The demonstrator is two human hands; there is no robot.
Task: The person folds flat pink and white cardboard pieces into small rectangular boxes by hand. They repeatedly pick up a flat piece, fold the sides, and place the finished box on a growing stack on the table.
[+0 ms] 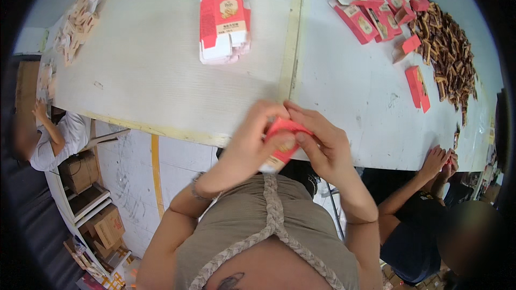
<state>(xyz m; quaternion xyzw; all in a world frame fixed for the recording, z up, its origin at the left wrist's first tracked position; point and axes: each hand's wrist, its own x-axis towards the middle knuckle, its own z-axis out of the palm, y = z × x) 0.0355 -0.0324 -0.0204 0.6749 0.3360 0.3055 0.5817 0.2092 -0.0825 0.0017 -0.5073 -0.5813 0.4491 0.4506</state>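
Observation:
Between my two hands, just over the table's near edge, is a small red and beige cardboard box. My left hand has its fingers wrapped round the left side, its thumb lying across the front. From the right, my right hand grips the upper part of the box, thumb and fingers bent at its top end. The fingers partly cover the box, so I cannot tell whether the top flap is tucked in. Farther off on the table lies a stack of flattened red and white boxes.
Red boxes lie heaped at the far right beside a pile of small brown wrapped pieces. A lone red box lies nearer. Pale pieces cover the far left. Co-workers' hands work at right, another person at left.

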